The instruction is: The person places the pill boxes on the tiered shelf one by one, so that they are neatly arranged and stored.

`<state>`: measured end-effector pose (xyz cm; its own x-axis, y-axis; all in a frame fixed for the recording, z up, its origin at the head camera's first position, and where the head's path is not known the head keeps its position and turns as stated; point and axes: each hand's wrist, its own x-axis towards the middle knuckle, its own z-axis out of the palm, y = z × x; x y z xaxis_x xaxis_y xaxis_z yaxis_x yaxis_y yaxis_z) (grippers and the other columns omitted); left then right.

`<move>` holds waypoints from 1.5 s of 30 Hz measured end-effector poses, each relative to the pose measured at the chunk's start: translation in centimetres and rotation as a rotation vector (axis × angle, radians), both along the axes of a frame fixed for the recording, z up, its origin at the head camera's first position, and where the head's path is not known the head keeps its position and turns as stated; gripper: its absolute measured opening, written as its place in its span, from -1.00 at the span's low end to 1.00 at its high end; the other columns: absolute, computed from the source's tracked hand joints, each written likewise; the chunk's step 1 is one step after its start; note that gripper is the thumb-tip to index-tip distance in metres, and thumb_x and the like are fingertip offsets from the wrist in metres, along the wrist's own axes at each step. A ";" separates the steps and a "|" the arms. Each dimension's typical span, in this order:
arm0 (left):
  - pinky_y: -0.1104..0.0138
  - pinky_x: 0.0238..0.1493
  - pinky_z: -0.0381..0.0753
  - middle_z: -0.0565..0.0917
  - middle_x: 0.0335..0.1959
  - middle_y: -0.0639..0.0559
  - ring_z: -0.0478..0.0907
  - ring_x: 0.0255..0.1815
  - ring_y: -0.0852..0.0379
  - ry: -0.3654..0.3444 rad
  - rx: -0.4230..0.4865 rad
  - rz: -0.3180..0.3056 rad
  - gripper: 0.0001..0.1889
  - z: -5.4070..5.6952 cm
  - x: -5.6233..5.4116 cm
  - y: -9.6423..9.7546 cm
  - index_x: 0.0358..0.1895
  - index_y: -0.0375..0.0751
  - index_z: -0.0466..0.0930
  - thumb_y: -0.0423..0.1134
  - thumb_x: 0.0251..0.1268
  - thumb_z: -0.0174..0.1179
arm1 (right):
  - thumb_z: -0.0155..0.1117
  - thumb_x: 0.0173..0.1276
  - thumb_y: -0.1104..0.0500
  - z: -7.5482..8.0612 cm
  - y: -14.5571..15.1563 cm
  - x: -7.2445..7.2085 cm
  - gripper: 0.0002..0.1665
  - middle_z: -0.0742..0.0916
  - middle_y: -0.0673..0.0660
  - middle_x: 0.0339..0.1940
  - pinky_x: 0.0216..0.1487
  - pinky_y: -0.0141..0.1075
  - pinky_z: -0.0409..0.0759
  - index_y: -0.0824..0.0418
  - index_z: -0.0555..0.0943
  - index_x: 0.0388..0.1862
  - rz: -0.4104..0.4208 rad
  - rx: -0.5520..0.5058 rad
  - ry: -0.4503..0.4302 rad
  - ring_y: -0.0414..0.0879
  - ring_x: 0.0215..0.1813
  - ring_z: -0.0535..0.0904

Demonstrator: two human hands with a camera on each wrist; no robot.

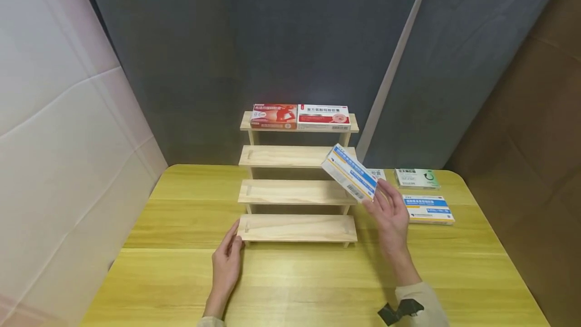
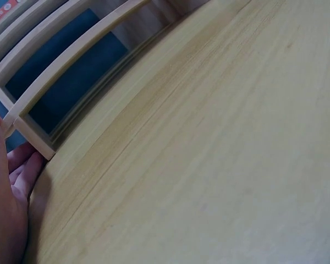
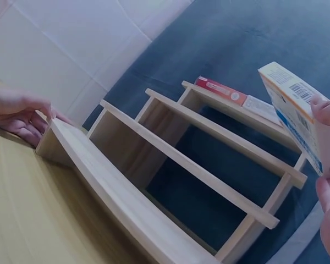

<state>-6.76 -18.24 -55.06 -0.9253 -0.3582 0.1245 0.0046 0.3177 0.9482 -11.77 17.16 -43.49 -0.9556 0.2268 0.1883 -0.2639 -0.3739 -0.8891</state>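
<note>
Yellow wood-grain table (image 1: 290, 286), dark gray curtain (image 1: 281, 39) behind, pale panel (image 1: 59, 115) left, brown panel (image 1: 531, 110) right. From my remote seat I see the right hand (image 1: 389, 218) pinching a blue-and-white box (image 1: 348, 173), tilted, in the air by the right end of the wooden rack (image 1: 297, 193). Left hand (image 1: 227, 262) grips the lowest step's left end. Only the head view gives me the green-and-white box (image 1: 416, 179) on the table; left wrist adds fingers (image 2: 27, 173) against the rack's leg; right wrist shows me thumb and fingers on opposite sides of the held box.
</note>
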 end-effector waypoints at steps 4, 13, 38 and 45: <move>0.64 -0.05 0.55 0.78 -0.19 -0.16 0.67 -0.19 0.28 -0.002 -0.010 0.001 -0.58 -0.1 0.1 -0.1 0.44 0.03 0.47 -0.26 0.62 -0.01 | 0.20 0.21 0.66 0.2 -0.4 -0.2 -0.22 0.50 0.26 0.37 0.38 -0.29 0.49 0.49 0.27 0.43 0.029 0.009 0.033 -0.03 0.38 0.53; 0.55 -0.17 0.57 0.76 -0.25 -0.09 0.58 -0.31 0.32 -0.002 -0.015 0.019 -0.58 0.0 0.1 -0.1 0.42 0.09 0.50 -0.27 0.60 0.02 | 0.25 0.19 0.65 0.6 -1.2 -0.2 -0.16 0.48 0.25 0.42 0.39 -0.29 0.49 0.43 0.27 0.46 0.063 0.085 0.027 -0.03 0.42 0.49; 0.56 -0.18 0.54 0.75 -0.26 -0.11 0.55 -0.33 0.25 0.030 -0.020 -0.001 -0.59 -0.3 -0.1 -0.1 0.41 0.03 0.51 -0.26 0.60 0.02 | 0.52 0.16 0.41 1.8 -2.1 -2.9 -0.12 0.50 0.24 0.45 0.47 -0.41 0.40 0.31 0.35 0.45 0.108 0.533 0.114 0.11 0.48 0.43; 0.59 -0.14 0.54 0.78 -0.26 -0.11 0.59 -0.29 0.28 0.041 -0.007 -0.010 -0.59 -0.5 -0.2 -0.2 0.41 0.03 0.51 -0.27 0.60 0.02 | 0.49 0.17 0.45 2.7 -2.3 -3.2 -0.15 0.51 0.25 0.44 0.52 -0.21 0.38 0.34 0.36 0.44 0.107 0.609 0.126 0.13 0.46 0.43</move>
